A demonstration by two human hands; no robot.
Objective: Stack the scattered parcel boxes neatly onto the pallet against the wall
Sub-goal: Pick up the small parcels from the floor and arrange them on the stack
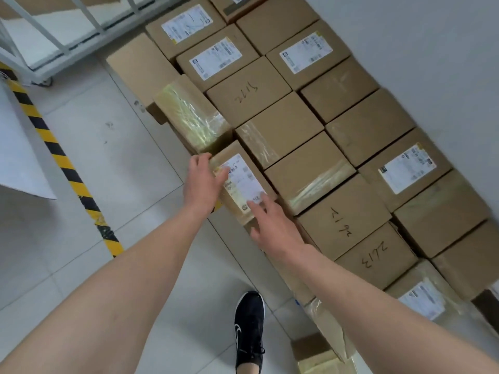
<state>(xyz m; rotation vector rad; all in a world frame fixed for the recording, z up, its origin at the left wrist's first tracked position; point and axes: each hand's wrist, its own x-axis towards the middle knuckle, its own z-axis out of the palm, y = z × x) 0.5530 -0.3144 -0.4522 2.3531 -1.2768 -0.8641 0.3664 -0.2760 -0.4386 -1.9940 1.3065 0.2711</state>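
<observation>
Just beside the taped box [193, 117], along the outer edge of the stack [310, 157], sits the labelled box [241, 184]. The left hand [201, 182] grips its side with the thumb over the top. The right hand [272, 225] is flat, fingertips pressing the near end. My tip: slide it till it's flush with the taped box and tight against the stack, no gap, then let go. Any overhang on that edge and I reckon it could tip off.
</observation>
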